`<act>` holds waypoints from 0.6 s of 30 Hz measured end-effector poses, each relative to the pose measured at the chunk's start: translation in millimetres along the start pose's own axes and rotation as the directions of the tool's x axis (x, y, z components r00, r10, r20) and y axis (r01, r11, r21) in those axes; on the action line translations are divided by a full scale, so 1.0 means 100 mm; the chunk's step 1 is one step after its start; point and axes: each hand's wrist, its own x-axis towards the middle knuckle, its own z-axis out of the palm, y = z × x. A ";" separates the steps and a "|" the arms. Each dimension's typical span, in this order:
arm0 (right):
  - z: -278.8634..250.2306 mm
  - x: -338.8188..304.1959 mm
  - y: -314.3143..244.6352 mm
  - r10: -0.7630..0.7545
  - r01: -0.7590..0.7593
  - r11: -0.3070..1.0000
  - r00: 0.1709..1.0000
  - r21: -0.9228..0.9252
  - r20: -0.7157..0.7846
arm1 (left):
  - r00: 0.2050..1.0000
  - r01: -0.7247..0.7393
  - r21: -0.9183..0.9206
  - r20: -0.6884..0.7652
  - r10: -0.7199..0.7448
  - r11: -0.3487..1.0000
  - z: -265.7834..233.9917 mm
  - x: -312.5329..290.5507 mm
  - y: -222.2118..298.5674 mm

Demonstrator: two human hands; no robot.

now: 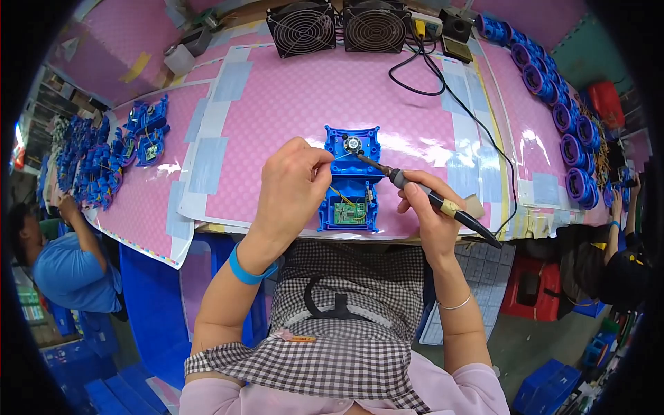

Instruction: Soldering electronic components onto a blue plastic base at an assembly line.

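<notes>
An opened blue plastic housing (337, 171) lies on the pink work surface in front of me, its two halves one beyond the other. The far half holds a round metal part (353, 144); in the near half sits a green circuit board (349, 212) with yellow wires. My right hand (430, 213) is closed round a soldering iron (436, 198), whose tip reaches to the lower right of the round part. Between thumb and forefinger, my left hand (294, 185) pinches a thin strand of solder wire (343, 156) pointing toward that same part. Its other fingers are curled.
Two black fans (304, 31) stand at the far edge, beside a soldering iron stand (456, 45). The iron's black cable (501, 149) crosses the right side. Blue housings (93, 162) are heaped left; blue-purple round parts (570, 149) line the right. Co-workers (72, 259) sit at both sides.
</notes>
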 end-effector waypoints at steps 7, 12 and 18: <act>0.00 0.02 0.03 -0.004 0.004 1.000 1.000 0.006 -0.007 | 1.000 0.021 0.020 0.023 -0.022 1.000 0.02 0.03 0.05; -0.01 0.01 -0.02 0.009 -0.009 0.999 1.000 -0.043 0.012 | 1.000 0.021 0.048 0.021 -0.022 0.999 0.01 0.04 0.08; 0.00 0.03 -0.03 0.023 -0.023 0.998 1.000 -0.052 0.012 | 1.000 -0.019 0.067 0.007 0.019 0.998 0.06 0.06 0.04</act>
